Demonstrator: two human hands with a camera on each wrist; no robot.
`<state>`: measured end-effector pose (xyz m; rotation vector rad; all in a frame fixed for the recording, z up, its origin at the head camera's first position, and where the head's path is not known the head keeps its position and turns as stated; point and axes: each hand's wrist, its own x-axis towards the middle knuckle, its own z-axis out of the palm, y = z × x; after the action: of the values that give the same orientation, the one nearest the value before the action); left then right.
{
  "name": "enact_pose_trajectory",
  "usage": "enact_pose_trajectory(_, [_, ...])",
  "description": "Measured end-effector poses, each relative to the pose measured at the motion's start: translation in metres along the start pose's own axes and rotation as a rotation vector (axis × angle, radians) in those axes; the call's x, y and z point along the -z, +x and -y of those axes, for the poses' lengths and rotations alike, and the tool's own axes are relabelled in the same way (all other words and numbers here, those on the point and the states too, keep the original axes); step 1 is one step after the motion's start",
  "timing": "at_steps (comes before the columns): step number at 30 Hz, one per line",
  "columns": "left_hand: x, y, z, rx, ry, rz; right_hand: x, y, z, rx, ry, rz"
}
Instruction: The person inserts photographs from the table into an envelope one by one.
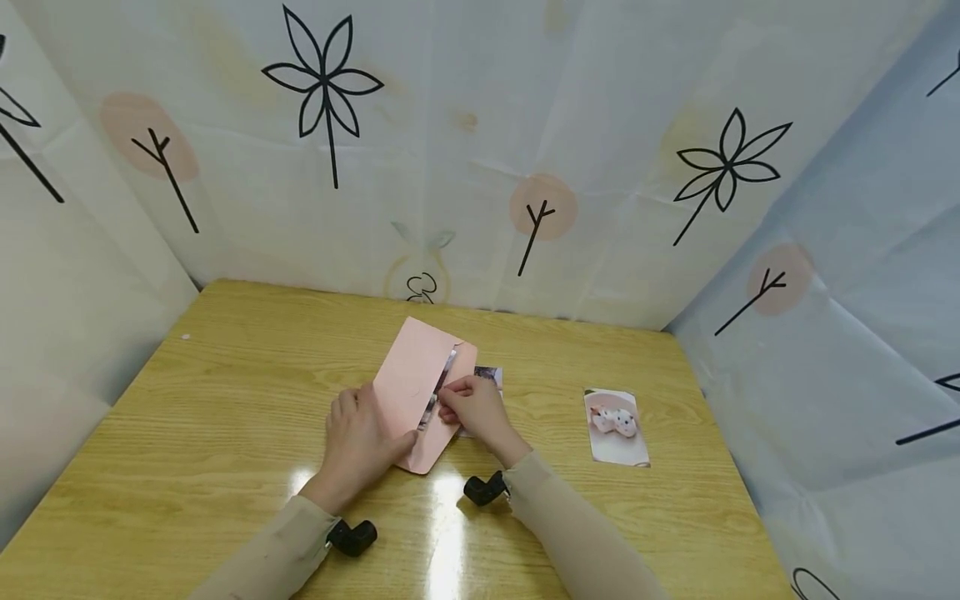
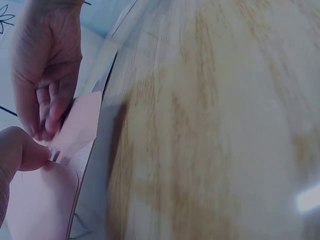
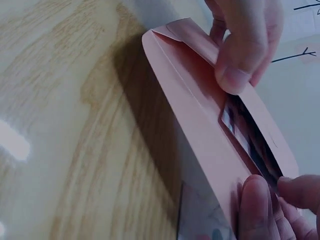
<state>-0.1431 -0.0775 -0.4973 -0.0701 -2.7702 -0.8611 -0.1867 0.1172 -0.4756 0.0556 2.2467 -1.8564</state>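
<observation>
A pink paper envelope (image 1: 408,362) is held tilted above the table by my left hand (image 1: 360,437), its thumb across the front near the opening. Inside the long opening lies a dark printed photo card (image 3: 250,132), only partly showing. My right hand (image 1: 476,408) pinches at the card's edge in the opening; in the right wrist view its thumb and fingers (image 3: 255,205) close there. The left thumb (image 3: 235,80) grips the envelope's edge at the other end of the card. In the left wrist view, the envelope's flap (image 2: 80,122) stands out beside the right hand.
Another printed card (image 1: 490,375) lies partly hidden behind the envelope and right hand. Farther right, a photo card with a pink spotted bow (image 1: 617,425) rests on the wooden table (image 1: 247,400). Patterned white cloth (image 1: 450,167) hangs behind and along the sides.
</observation>
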Motion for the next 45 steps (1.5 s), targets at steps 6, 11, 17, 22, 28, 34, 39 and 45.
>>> enact_pose_trajectory(6, [0.003,0.003,0.009,0.023,0.009,0.014,0.021,-0.004,0.004,0.084,-0.045,0.034])
enact_pose_trajectory(11, [0.005,0.005,0.015,0.034,0.005,0.022,0.049,-0.007,0.002,0.133,-0.069,-0.010])
enact_pose_trajectory(17, [0.007,0.005,0.016,0.034,0.007,0.016,0.097,-0.013,-0.009,0.088,-0.158,-0.176])
enact_pose_trajectory(22, [0.009,0.006,0.019,0.039,0.019,0.024,0.132,-0.023,-0.015,0.057,-0.276,-0.250])
enact_pose_trajectory(28, [0.010,0.006,0.020,0.046,0.018,0.030,0.164,-0.036,-0.024,0.018,-0.381,-0.314])
enact_pose_trajectory(34, [0.010,0.007,0.021,0.040,0.016,0.022,0.190,-0.049,-0.035,-0.023,-0.406,-0.402])
enact_pose_trajectory(39, [0.010,0.007,0.023,0.034,0.019,0.013,0.205,-0.059,-0.042,-0.049,-0.390,-0.477])
enact_pose_trajectory(45, [0.012,0.005,0.028,0.037,0.026,0.007,0.216,-0.064,-0.044,-0.076,-0.368,-0.523])
